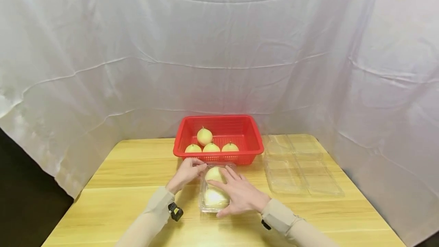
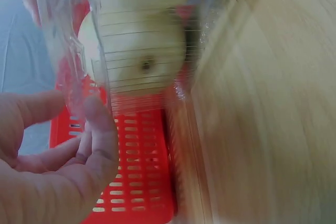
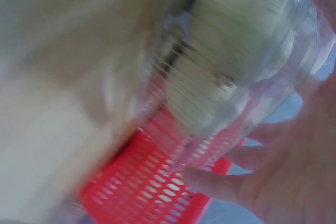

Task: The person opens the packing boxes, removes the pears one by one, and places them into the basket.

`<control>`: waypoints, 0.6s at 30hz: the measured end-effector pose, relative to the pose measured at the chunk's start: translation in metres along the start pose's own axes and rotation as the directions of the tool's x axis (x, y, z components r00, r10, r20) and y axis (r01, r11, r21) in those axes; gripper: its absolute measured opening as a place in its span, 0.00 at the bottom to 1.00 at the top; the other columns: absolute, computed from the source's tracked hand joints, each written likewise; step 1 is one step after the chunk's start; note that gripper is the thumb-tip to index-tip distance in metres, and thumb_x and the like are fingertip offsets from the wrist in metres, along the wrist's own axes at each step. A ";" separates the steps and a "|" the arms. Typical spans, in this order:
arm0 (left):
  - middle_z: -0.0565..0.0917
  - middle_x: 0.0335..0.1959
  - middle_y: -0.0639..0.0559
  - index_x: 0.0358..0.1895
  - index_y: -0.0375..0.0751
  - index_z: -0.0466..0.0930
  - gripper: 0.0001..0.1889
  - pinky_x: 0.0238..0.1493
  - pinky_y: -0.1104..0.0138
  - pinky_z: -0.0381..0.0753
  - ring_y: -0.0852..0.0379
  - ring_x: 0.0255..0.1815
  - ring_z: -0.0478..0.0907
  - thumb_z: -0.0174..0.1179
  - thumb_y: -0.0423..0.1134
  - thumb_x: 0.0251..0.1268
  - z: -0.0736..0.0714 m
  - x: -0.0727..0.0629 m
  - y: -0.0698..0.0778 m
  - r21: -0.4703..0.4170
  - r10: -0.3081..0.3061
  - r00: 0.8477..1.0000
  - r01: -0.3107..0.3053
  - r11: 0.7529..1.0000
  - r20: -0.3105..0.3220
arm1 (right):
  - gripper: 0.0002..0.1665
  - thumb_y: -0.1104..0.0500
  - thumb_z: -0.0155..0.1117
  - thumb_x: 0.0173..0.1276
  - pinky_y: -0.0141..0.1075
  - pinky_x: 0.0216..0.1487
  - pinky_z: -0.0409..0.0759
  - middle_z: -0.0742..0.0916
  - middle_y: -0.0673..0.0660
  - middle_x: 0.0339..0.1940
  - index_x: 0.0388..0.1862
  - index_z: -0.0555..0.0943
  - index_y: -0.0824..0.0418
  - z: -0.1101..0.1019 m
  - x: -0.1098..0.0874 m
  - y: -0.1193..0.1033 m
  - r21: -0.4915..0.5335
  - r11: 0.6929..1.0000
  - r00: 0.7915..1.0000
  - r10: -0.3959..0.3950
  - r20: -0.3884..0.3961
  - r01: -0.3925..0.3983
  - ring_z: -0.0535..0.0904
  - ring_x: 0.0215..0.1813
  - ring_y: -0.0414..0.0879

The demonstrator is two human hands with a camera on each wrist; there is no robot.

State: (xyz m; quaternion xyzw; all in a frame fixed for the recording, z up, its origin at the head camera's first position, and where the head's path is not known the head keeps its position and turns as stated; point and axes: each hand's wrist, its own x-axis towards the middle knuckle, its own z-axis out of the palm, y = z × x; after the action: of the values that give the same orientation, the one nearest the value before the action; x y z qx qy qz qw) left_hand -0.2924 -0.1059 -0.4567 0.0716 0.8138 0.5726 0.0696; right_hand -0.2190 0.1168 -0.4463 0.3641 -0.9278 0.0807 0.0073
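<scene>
A clear plastic clamshell box (image 1: 208,210) stands lengthwise on the table in front of me, with two pale yellow pears (image 1: 215,198) inside. At its far left corner, my left hand (image 1: 188,171) pinches the rim between thumb and fingers; the left wrist view shows the fingertips (image 2: 97,111) right at the plastic edge. My right hand (image 1: 241,193) lies spread across the lid from the right, fingers fairly straight and apart. In the right wrist view its fingers (image 3: 215,182) reach along the side of the box, and that picture is blurred.
Just beyond the box sits a red perforated basket (image 1: 252,151) holding several more pears (image 1: 204,136). Other clear plastic boxes (image 1: 302,167), opened out flat, lie on the right of the wooden table (image 1: 137,174). A pale curtain (image 1: 219,48) hangs behind and at the sides.
</scene>
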 end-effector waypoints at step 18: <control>0.82 0.29 0.45 0.46 0.28 0.80 0.10 0.29 0.68 0.77 0.57 0.28 0.76 0.59 0.30 0.66 -0.015 -0.019 -0.013 0.065 0.089 0.988 -0.098 0.993 0.124 | 0.59 0.24 0.72 0.41 0.69 0.59 0.69 0.58 0.60 0.79 0.74 0.60 0.30 -0.017 0.024 -0.017 -0.077 0.996 0.991 0.062 0.119 -0.053 0.55 0.77 0.65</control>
State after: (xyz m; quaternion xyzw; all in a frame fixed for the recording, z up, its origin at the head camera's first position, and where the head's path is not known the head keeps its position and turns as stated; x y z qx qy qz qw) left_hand -0.2774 -0.1276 -0.4628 0.1468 0.8234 0.5407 0.0894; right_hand -0.2256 0.0912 -0.4257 0.3410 -0.9390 0.0242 -0.0379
